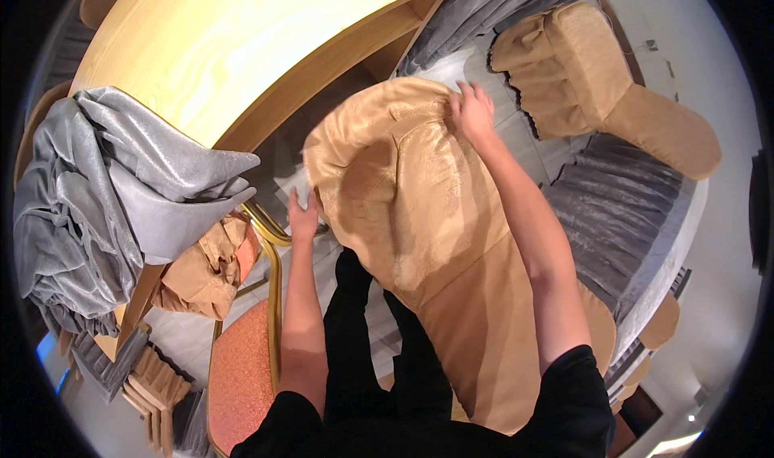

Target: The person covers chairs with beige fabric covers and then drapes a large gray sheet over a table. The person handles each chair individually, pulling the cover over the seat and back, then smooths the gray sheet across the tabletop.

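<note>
A tan fabric chair cover (447, 186) spreads in front of me over what looks like a chair, its seat part wrinkled and its back part reaching down towards my body. My right hand (474, 112) lies at the cover's upper right edge, fingers spread; whether it grips any cloth is unclear. At the left edge of the cover is my left hand (303, 216), fingers apart, with nothing seen in it. Close by on the left stands a gold-framed chair (242, 367) with an orange back.
A round wooden table (242, 47) stands ahead, with grey velvet cloth (78, 204) heaped at its left. Under that, bunched tan fabric (205, 270) rests on an orange seat. A covered chair (580, 71) stands at upper right, near a grey-skirted table (611, 204).
</note>
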The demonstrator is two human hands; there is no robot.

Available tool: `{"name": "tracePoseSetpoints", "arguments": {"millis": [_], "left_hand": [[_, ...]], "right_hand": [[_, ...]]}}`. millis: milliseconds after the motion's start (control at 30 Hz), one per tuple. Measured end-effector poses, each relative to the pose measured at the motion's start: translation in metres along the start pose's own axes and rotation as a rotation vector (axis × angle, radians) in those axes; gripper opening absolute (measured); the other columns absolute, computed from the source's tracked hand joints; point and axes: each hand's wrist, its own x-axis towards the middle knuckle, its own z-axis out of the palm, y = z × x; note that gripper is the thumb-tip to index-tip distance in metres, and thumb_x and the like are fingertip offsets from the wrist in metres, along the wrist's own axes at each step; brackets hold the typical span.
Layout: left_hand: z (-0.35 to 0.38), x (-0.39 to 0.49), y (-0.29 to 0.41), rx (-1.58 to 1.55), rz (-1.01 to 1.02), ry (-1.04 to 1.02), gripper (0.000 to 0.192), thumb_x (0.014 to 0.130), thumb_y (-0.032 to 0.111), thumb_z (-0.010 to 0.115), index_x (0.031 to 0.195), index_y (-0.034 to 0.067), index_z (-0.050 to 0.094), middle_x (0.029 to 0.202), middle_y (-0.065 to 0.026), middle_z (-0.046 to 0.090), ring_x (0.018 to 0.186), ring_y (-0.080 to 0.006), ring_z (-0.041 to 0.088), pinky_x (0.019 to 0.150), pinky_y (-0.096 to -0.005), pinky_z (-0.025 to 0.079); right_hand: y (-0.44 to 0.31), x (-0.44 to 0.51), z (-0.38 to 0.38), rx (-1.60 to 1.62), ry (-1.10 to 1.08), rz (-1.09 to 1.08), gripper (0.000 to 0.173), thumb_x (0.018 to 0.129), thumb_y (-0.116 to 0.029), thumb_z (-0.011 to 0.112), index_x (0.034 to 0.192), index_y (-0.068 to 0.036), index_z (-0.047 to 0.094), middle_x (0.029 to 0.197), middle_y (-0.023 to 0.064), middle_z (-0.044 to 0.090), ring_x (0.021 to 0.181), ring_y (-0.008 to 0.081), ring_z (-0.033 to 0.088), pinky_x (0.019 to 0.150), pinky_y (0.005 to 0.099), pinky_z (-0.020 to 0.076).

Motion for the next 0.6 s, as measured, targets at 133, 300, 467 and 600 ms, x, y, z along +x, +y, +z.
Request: {"name": "tracePoseSetpoints", "arguments": {"millis": [133,300,467,600], "left_hand": [[0.026,-0.020,-0.055,-0.548,-0.586,-0.275,0.058,0.092,0.035,0.063,0.132,-0.004,0.049,0.128,-0.0120,0.057,0.110,-0.0187,0.055,0.093,-0.0309,0.043],[0.064,-0.027,-0.083,-0.735,-0.300,0.068,0.017,0.092,0.013,0.054,0.087,0.003,0.067,0.087,-0.0001,0.066,0.075,-0.0081,0.058,0.069,-0.0221,0.047],[0.020,-0.008,-0.114,-1.113,-0.419,0.489,0.015,0.085,0.009,0.045,0.078,0.006,0.058,0.080,-0.0037,0.060,0.072,-0.0149,0.057,0.062,-0.0268,0.047],[-0.009,-0.020,-0.131,-0.463,-0.393,0.463,0.014,0.093,0.012,0.048,0.097,0.001,0.055,0.090,-0.0068,0.060,0.077,-0.0176,0.057,0.067,-0.0296,0.049]], "right_hand": [[0.069,-0.053,0.018,0.155,-0.080,0.332,0.056,0.092,-0.043,0.053,0.132,-0.004,0.052,0.125,0.0242,0.055,0.112,0.0363,0.055,0.096,0.0394,0.0439],[0.094,-0.081,0.027,0.474,-0.222,0.554,0.047,0.094,-0.041,0.053,0.116,-0.001,0.063,0.091,0.0172,0.069,0.082,0.0282,0.065,0.079,0.0353,0.0496],[0.073,-0.092,0.011,0.585,0.030,0.285,0.038,0.095,-0.036,0.055,0.104,-0.001,0.070,0.086,0.0122,0.070,0.079,0.0189,0.064,0.078,0.0314,0.0496],[0.085,-0.095,-0.006,1.075,-0.250,0.377,0.038,0.095,-0.034,0.058,0.093,0.002,0.071,0.088,0.0061,0.070,0.086,0.0160,0.062,0.087,0.0291,0.0460]]}}
